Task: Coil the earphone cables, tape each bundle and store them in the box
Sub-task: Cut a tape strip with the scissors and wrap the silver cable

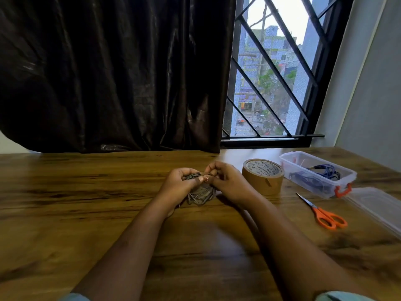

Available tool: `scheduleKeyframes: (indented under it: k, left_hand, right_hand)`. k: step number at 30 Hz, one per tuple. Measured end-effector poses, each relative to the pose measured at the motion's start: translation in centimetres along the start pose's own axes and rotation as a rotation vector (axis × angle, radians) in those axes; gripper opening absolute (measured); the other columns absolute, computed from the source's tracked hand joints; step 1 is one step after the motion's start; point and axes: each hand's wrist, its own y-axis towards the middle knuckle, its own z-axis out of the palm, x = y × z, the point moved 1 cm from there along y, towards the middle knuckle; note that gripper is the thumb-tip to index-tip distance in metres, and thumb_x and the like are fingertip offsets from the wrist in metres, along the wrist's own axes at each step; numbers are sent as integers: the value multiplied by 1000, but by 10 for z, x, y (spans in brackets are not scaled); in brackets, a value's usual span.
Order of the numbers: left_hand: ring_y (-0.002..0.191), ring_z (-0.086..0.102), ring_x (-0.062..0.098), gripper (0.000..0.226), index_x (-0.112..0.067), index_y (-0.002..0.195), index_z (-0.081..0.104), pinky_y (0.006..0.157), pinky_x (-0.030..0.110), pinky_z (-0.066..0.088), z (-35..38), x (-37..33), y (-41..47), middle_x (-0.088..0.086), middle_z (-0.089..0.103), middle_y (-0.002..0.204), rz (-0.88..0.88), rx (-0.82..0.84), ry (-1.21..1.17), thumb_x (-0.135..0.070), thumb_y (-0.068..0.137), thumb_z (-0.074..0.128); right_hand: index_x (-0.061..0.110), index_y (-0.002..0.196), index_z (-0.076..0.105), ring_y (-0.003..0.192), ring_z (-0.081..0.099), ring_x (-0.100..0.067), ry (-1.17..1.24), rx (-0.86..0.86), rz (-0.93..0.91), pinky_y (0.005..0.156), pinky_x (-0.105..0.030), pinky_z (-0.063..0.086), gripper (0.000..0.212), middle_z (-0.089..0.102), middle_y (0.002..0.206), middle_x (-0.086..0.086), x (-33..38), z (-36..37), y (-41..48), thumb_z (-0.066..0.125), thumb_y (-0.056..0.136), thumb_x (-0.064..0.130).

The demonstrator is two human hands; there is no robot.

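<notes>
**A brown wooden tabletop (86, 203) by a window, with 2 hands on a cable**

The tabletop sits in front of a dark curtain (108, 72). To the right of the curtain is a window (271, 72) with black bars, and buildings and trees show outside.

Near the middle of the tabletop, both hands are close together. The left hand (178, 181) has its fingers curled around the top of a grey cable bundle (199, 193). The right hand (227, 181) pinches the same bundle at the top with its thumb and fingertips, just beside the left thumb. The bottom loops of the bundle hang down and touch the wood. What sits right between the fingertips is too small to tell.

Just to the right of the right hand stands a brown tape roll (262, 177), lying flat on its side. Behind and to the right of it is a clear plastic box (303, 181) with an orange clip. The box is open, and a blue cable (325, 170) lies inside it. The clear lid (377, 205) lies on the tabletop to the right of the box. A pair of scissors (325, 216) with orange handles lies in front of the box, blades closed and pointing away
</notes>
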Motion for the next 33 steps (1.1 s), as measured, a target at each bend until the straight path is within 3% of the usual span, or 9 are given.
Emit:
scheduleKeyframes:
  k: [6,9,13,19,24,28,31,33]
  left_hand:
    - [72,65,10,11,-7,94,65,56,15,51,1,6,5,5,68,84,23,-39,68,-15,87,65]
    - [72,64,12,7,-11,94,63,53,17,51,3,5,5,5,67,85,3,-51,59,-17,91,60]
    - [84,68,23,7,-18,98,60,69,34,56,7,5,5,8,67,95,-36,-63,33,-20,94,54]
    - [83,67,22,14,-13,104,61,70,33,55,8,6,6,10,68,95,-124,-82,-40,-21,95,53]
    - [89,67,22,9,-15,95,65,75,34,52,6,11,8,7,70,96,-152,-111,-53,-21,89,63]
    - [84,67,18,15,-12,99,65,64,24,51,5,12,4,9,69,95,-165,-172,-98,-11,85,67]
    - [86,67,19,14,-11,96,65,69,26,53,7,10,-7,10,69,94,-146,-198,-107,-7,83,68]
    - [86,67,19,15,-11,96,63,67,25,53,12,9,-18,10,68,94,-142,-198,-103,-5,83,68]
  right_hand:
    - [20,92,55,72,56,-15,-78,-43,-22,68,-33,51,21,60,80,-1,-4,0,3,71,82,10]
    - [17,98,56,75,61,-15,23,11,32,63,-25,51,32,64,90,-6,-5,0,2,76,76,7]
    - [11,105,56,73,65,-12,153,15,88,64,-23,53,35,64,85,-2,-4,0,0,75,77,3]
    - [11,104,57,92,67,-34,188,-49,115,82,-45,57,31,66,97,-15,-9,3,1,74,78,7]
    - [11,101,57,79,66,-17,234,-158,132,69,-28,56,25,64,92,-7,-11,4,-4,72,81,7]
    - [12,99,60,81,67,-19,126,-301,154,70,-32,59,24,67,92,-6,-12,4,-13,74,80,14]
    - [12,94,62,69,60,-9,75,-396,146,58,-16,52,22,64,83,-2,-8,3,-23,76,79,15]
    - [12,93,62,65,55,-4,85,-431,159,53,-12,47,19,60,78,3,-3,4,-33,75,80,13]
